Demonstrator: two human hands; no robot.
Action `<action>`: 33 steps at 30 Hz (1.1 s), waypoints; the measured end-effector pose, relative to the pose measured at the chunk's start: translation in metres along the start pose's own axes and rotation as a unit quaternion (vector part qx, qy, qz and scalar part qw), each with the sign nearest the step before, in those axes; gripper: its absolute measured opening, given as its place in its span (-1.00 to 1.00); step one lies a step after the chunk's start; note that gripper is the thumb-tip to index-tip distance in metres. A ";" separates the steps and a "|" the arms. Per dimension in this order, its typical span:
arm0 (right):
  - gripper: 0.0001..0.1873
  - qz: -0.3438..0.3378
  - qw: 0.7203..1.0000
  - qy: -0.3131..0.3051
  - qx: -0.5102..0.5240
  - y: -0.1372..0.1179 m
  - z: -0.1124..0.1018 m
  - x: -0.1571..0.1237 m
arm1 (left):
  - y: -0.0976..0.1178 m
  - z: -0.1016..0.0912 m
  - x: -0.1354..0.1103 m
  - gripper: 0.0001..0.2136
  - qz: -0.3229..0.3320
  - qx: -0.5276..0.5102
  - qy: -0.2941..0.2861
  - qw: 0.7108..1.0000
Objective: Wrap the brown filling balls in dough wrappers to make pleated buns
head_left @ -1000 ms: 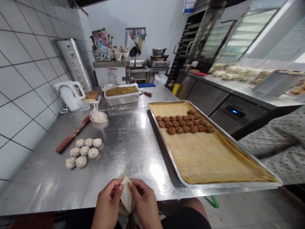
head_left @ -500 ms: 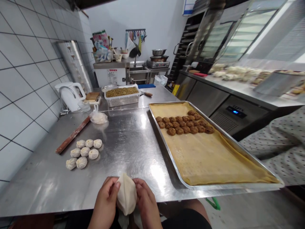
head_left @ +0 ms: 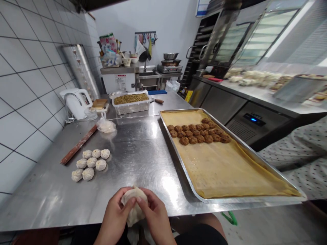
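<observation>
A pale dough wrapper [head_left: 135, 213] is held between both hands at the front edge of the steel table [head_left: 143, 153]. My left hand [head_left: 116, 209] grips its left side, thumb on the near face. On the other side my right hand [head_left: 155, 212] pinches it, its thumb close to the left one. Whether filling lies inside the dough is hidden. Several pleated dough balls [head_left: 91, 162] sit in rows on the table to the left. Beyond them lie a wooden rolling pin [head_left: 79, 144] and a tied plastic bag [head_left: 106, 126] with something pale in it.
To the right stands a large lined baking tray [head_left: 219, 170] with rows of brown balls [head_left: 200, 132]. Farther back are a tub of greenish-brown crumbs [head_left: 131, 102], a knife [head_left: 158, 101] and a white kettle [head_left: 75, 102]. A person's dotted garment [head_left: 304, 153] shows at the far right.
Both thumbs have come together over the dough, which was stretched upright between the hands and is now folded and more bunched. The hands have drawn closer to each other.
</observation>
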State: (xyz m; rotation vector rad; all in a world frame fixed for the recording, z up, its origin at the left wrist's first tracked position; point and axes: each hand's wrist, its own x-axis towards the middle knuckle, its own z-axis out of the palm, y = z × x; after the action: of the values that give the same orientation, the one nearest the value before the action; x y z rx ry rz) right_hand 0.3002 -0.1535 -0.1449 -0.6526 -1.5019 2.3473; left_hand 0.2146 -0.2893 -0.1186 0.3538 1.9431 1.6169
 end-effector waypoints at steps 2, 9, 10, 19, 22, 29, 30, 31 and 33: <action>-0.59 -0.007 0.999 0.005 -0.034 -0.003 -0.001 0.000 | -0.001 -0.002 0.003 -0.51 0.004 0.024 0.012 1.000; -0.59 0.036 0.999 0.007 0.034 0.000 -0.014 0.007 | -0.013 -0.007 0.007 -0.47 0.008 -0.006 0.025 1.000; -0.58 0.038 0.999 -0.005 0.014 -0.001 -0.013 0.009 | -0.014 -0.006 0.008 -0.49 0.013 -0.002 0.017 1.000; -0.55 -0.019 0.992 0.121 -0.022 -0.018 -0.032 0.048 | -0.023 -0.015 0.024 -0.45 -0.026 -0.245 0.255 0.935; -0.47 -0.054 0.979 0.193 -0.046 -0.026 -0.045 0.062 | -0.022 -0.023 0.027 -0.45 -0.023 -0.257 0.287 0.922; -0.46 -0.210 0.929 0.158 -0.259 -0.045 -0.027 0.027 | 0.013 -0.019 0.005 -0.44 0.023 -0.032 0.064 0.997; -0.50 -0.168 0.950 0.078 -0.253 -0.043 -0.021 0.020 | 0.018 -0.016 0.001 -0.45 0.027 -0.028 0.022 0.999; -0.52 -0.100 0.970 -0.001 -0.220 -0.040 -0.015 0.014 | 0.021 -0.013 -0.001 -0.45 0.025 -0.032 -0.012 0.999; -0.51 0.028 0.987 -0.092 -0.132 -0.032 -0.008 0.006 | 0.021 -0.009 -0.003 -0.47 0.016 -0.031 -0.042 0.999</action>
State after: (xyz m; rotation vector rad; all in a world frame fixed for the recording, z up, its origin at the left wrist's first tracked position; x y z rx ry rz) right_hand 0.2991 -0.1308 -0.1203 -0.5543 -1.9217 2.3248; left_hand 0.2086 -0.2937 -0.0968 0.4228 1.8296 1.6533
